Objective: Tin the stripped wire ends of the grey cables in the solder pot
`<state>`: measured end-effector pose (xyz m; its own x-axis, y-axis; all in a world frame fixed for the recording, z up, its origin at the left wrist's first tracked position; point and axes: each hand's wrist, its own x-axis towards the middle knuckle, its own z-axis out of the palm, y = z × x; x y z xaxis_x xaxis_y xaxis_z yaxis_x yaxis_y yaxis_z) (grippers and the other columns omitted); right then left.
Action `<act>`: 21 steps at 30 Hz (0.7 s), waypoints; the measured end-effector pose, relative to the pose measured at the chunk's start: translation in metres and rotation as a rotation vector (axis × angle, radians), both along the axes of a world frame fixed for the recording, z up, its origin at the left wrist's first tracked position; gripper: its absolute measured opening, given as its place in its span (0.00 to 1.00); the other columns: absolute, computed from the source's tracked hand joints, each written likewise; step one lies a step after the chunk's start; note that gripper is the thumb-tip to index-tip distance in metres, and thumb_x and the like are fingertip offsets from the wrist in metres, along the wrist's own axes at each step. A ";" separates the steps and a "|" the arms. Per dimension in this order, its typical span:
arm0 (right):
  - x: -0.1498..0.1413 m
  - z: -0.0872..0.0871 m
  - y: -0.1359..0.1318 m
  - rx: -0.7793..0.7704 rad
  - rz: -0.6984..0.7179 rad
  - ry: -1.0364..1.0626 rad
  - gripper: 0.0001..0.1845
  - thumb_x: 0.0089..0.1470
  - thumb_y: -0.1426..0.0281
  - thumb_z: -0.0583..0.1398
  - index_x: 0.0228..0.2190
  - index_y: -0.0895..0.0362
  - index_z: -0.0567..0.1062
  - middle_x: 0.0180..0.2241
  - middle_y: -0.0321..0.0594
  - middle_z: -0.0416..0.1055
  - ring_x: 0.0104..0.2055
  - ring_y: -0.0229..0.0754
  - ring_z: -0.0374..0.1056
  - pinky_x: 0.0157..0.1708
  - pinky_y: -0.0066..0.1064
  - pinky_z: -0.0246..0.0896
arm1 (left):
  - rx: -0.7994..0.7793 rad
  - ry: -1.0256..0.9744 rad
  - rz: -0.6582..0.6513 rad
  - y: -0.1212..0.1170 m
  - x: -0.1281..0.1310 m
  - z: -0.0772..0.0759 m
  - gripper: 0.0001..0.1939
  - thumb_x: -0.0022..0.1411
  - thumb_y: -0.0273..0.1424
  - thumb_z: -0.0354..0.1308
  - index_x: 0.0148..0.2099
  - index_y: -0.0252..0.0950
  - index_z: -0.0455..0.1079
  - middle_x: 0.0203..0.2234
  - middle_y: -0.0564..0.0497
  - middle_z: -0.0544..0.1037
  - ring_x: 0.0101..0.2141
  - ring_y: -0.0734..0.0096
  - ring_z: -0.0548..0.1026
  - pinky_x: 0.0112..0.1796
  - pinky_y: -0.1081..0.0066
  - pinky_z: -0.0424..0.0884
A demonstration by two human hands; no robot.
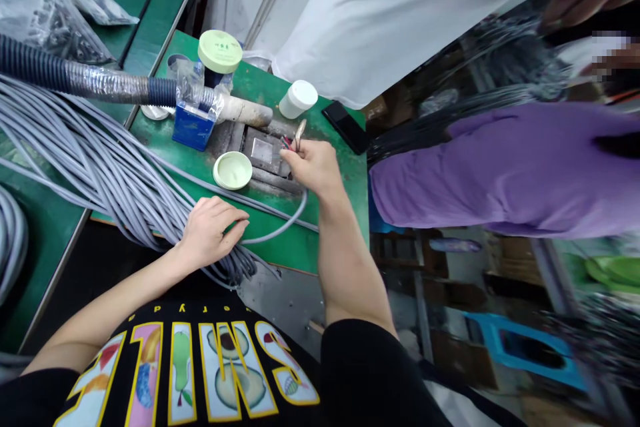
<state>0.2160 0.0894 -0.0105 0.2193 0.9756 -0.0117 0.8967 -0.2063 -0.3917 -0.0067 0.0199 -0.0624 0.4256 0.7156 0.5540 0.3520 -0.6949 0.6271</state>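
Observation:
My right hand pinches the end of a grey cable, close to several thin coloured wires, red and dark ones among them. The wire tips are beside a dark metal pot with a shiny, silvery square surface, like a solder pot. From my right hand the cable curves down and back towards the bundle. My left hand lies palm down over the bundle of grey cables, its fingers loosely stretched and the thumb slightly apart. What lies under its palm is hidden.
Left of the pot stands an open pale-green lid or dish. A ribbed hose ends above it, by a blue box. A white jar and a black phone lie behind. A person in a purple sleeve is at right.

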 end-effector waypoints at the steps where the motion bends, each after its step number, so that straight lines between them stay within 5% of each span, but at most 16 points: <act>1: -0.001 0.004 -0.010 0.034 0.000 0.150 0.11 0.50 0.65 0.57 0.23 0.59 0.74 0.16 0.35 0.66 0.21 0.38 0.64 0.23 0.28 0.56 | -0.006 0.006 0.000 0.000 0.000 0.000 0.09 0.65 0.32 0.53 0.37 0.36 0.74 0.27 0.51 0.80 0.30 0.71 0.72 0.33 0.68 0.62; 4: -0.011 0.016 -0.041 0.089 -0.030 0.535 0.14 0.48 0.63 0.59 0.33 0.61 0.75 0.12 0.29 0.63 0.13 0.33 0.56 0.16 0.25 0.51 | -0.025 0.003 -0.004 0.000 -0.001 0.000 0.10 0.65 0.32 0.53 0.37 0.36 0.75 0.27 0.50 0.80 0.30 0.70 0.73 0.33 0.67 0.62; 8: -0.029 0.023 -0.074 0.101 -0.051 0.757 0.26 0.45 0.61 0.63 0.45 0.62 0.73 0.13 0.28 0.66 0.11 0.30 0.53 0.12 0.24 0.47 | -0.086 -0.043 -0.009 0.002 -0.001 0.001 0.10 0.64 0.33 0.54 0.36 0.36 0.75 0.28 0.49 0.81 0.30 0.69 0.74 0.34 0.67 0.64; 21: -0.052 0.025 -0.108 0.091 0.071 0.833 0.28 0.48 0.64 0.62 0.51 0.61 0.72 0.14 0.29 0.66 0.14 0.32 0.57 0.14 0.26 0.51 | -0.606 -0.522 0.015 0.000 0.014 0.036 0.08 0.52 0.35 0.65 0.30 0.34 0.78 0.19 0.54 0.70 0.21 0.78 0.63 0.24 0.74 0.61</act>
